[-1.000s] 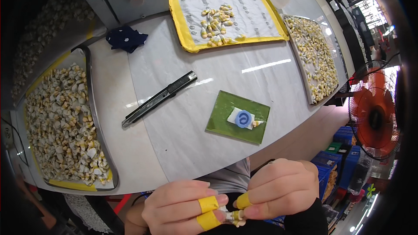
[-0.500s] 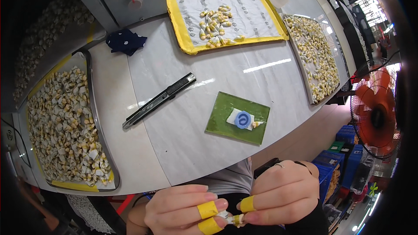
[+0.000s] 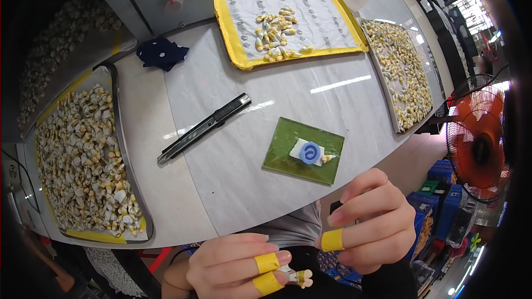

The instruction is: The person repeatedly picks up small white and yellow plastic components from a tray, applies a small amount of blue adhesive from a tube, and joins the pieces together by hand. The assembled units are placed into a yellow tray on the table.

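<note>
from where i'm standing, the green slab (image 3: 277, 149) is the easiest thing to place everything by. on the near side of it, over the lap and a little to its left, the left hand (image 3: 230, 268) pinches a small piece (image 3: 299, 278) between two fingers wrapped in yellow tape; the piece is white with yellow bands, its pale ends poking out rightward.

the right hand (image 3: 377, 227) is what has just changed. half a second ago its fingertips were on that same piece; now they have come off it and the hand is up nearer the slab, near side and to the right, fingers curled loosely and apart, with nothing i can see in them. so the piece now rests on the left hand's grip alone, and the right is free. how finished the piece is, i can't tell.

on the slab sit a blue cap (image 3: 311, 153) and, just beside it, another little piece (image 3: 328, 158). the cutter (image 3: 205, 127) lies left of the slab, the heaped tray (image 3: 119, 127) farther left, the yellow-edged tray (image 3: 221, 22) beyond it; these look unmoved.
</note>
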{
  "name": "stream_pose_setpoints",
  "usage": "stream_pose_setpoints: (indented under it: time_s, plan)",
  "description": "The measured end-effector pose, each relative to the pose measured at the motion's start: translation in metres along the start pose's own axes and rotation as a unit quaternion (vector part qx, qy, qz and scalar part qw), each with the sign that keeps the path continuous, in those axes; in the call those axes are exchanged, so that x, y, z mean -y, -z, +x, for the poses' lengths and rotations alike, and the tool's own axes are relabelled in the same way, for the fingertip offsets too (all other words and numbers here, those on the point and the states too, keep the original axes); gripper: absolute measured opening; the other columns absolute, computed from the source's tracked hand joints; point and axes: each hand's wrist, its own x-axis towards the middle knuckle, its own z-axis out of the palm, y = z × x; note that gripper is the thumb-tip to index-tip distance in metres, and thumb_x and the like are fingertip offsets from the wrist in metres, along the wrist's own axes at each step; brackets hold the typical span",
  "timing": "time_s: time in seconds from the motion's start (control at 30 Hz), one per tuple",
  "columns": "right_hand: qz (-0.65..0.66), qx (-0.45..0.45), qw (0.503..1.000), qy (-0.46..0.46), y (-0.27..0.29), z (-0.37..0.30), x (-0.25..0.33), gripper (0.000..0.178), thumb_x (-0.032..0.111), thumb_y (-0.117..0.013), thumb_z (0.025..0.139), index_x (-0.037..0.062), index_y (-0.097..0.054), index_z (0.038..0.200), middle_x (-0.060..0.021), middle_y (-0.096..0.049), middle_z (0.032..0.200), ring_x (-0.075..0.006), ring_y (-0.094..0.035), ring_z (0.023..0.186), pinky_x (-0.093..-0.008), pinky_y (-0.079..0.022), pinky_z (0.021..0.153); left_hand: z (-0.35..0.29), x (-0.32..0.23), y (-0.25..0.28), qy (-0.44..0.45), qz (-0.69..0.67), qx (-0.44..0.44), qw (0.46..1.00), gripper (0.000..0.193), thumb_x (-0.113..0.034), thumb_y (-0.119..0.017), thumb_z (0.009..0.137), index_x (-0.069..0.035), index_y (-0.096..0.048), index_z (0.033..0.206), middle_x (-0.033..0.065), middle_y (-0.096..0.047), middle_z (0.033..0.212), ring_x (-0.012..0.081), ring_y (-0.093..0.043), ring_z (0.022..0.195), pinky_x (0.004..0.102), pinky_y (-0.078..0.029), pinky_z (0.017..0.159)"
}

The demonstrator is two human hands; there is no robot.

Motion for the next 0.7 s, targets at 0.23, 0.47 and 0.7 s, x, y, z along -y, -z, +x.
stream_pose_setpoints:
  time_s: [0.23,0.47,0.7]
  plan:
    - [0.01,-0.052,0.999,-0.006,-0.012,-0.006,-0.004,0.012,0.006,-0.071,0.072,0.0124,-0.062,0.075,-0.001,-0.064,0.074,-0.0173,-0.059,0.069,-0.0291,-0.044,0.06,-0.02,0.015,-0.022,0.234,-0.557,-0.092,0.792,0.034,-0.012,-0.073,0.079,0.007,-0.058,0.103,0.0164,-0.064,0.1,0.0197,-0.064,0.088,0.0336,-0.052,0.083]
    - [-0.046,-0.027,0.994,-0.093,-0.015,0.001,0.004,0.02,0.001,-0.076,0.066,0.0129,-0.062,0.075,-0.0004,-0.06,0.076,-0.0177,-0.058,0.067,-0.0282,-0.045,0.056,-0.028,0.021,-0.02,0.371,-0.716,-0.051,0.59,0.045,-0.026,-0.073,0.078,0.004,-0.054,0.106,0.0125,-0.065,0.099,0.021,-0.065,0.093,0.0318,-0.051,0.085]
    - [0.018,-0.003,0.997,-0.07,-0.008,0.001,-0.005,0.023,0.001,-0.072,0.065,0.0027,-0.068,0.088,-0.0069,-0.061,0.085,-0.0222,-0.057,0.073,-0.0288,-0.046,0.062,-0.027,0.022,-0.021,0.398,-0.709,-0.029,0.581,0.053,-0.039,-0.072,0.076,0.003,-0.054,0.104,0.012,-0.065,0.096,0.0171,-0.066,0.084,0.0284,-0.052,0.079]
